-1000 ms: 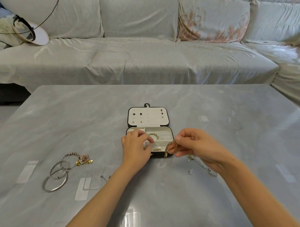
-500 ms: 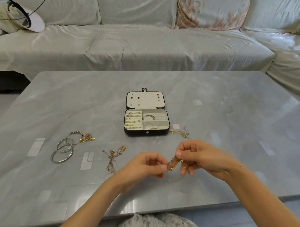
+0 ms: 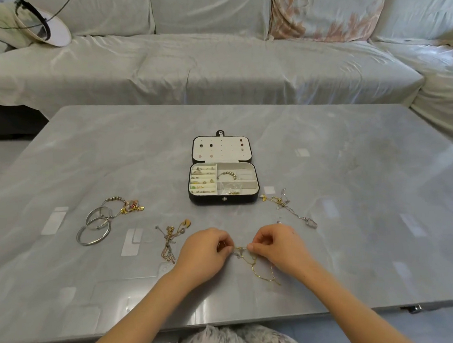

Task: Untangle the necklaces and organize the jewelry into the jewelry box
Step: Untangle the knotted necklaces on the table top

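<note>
While both hands work near the table's front edge, head view: left hand (image 3: 205, 251) and right hand (image 3: 277, 246) each pinch, thumb against curled fingers, one end of a knotted thin gold-and-silver chain necklace (image 3: 245, 254), pulled short between them. Its loose gold loops trail over the grey marbled tabletop (image 3: 351, 244) toward the person.

Small black jewelry box with cream lining (image 3: 208, 200) lies open mid-table, beyond the hands. Lid flat back, studs pinned in it. Rings in left slots, beaded bracelet in upper right compartment.

Second tangle of gold and rose chains (image 3: 171, 240) just left of the left hand. Third tangle of gold and silver chains (image 3: 288, 207) right of the box front. Two silver bangles (image 3: 94, 228) and a beaded charm bracelet (image 3: 124, 204) far left, overlapping.
</note>
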The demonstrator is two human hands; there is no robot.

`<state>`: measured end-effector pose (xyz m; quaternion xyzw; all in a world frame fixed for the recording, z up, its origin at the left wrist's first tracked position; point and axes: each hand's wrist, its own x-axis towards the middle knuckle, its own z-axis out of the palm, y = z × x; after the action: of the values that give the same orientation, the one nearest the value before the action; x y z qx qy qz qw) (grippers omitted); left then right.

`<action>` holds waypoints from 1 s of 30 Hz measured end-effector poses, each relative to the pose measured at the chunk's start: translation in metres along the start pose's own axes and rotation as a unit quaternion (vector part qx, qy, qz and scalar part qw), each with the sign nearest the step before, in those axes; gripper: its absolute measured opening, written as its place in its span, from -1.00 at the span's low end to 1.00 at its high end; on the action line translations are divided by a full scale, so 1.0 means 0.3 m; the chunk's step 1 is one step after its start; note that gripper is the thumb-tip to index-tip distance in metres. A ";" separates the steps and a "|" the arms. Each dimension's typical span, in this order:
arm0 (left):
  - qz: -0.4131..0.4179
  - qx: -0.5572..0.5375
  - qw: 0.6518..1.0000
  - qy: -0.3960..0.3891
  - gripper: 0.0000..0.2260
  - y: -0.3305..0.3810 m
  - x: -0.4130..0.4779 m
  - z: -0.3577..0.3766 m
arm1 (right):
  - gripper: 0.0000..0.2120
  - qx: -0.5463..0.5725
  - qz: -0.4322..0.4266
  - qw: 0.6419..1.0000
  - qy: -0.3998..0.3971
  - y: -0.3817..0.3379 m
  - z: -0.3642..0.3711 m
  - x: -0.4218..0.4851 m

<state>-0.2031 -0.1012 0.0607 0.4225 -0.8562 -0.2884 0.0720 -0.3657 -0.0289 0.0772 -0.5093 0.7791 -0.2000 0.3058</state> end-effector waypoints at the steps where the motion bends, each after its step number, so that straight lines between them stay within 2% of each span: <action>1: 0.001 0.007 1.000 0.009 -0.88 0.001 0.008 -0.001 | -0.87 -0.014 -0.003 1.000 0.005 -0.002 0.002 0.010; 12: -0.006 0.032 0.999 0.032 -0.85 -0.035 0.038 -0.041 | -0.93 -0.056 -0.025 0.997 0.039 0.021 0.013 0.043; 16: -0.006 -0.015 1.000 0.021 -0.84 -0.080 0.032 -0.076 | -0.88 -0.069 -0.031 0.995 0.065 0.018 0.017 0.045; 19: -0.033 -0.075 0.993 0.080 -0.87 -0.138 0.006 -0.127 | -0.89 -0.056 -0.048 0.994 0.082 -0.012 0.025 0.049; 23: -0.075 -0.090 0.977 0.176 -0.80 -0.258 -0.034 -0.187 | -0.81 0.010 -0.066 0.994 0.085 -0.087 0.061 0.057; 26: -0.071 -0.095 0.975 0.190 -0.83 -0.316 -0.059 -0.194 | -0.81 0.033 -0.070 0.996 0.053 -0.138 0.114 0.063; 30: -0.046 -0.083 0.976 0.197 -0.90 -0.354 -0.068 -0.174 | -0.94 0.000 -0.101 0.994 0.035 -0.195 0.195 0.077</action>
<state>-0.0986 -0.1588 0.0474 0.5023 -0.7781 -0.2725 0.2608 -0.2934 -0.0735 0.0646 -0.5778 0.7342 -0.2475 0.2567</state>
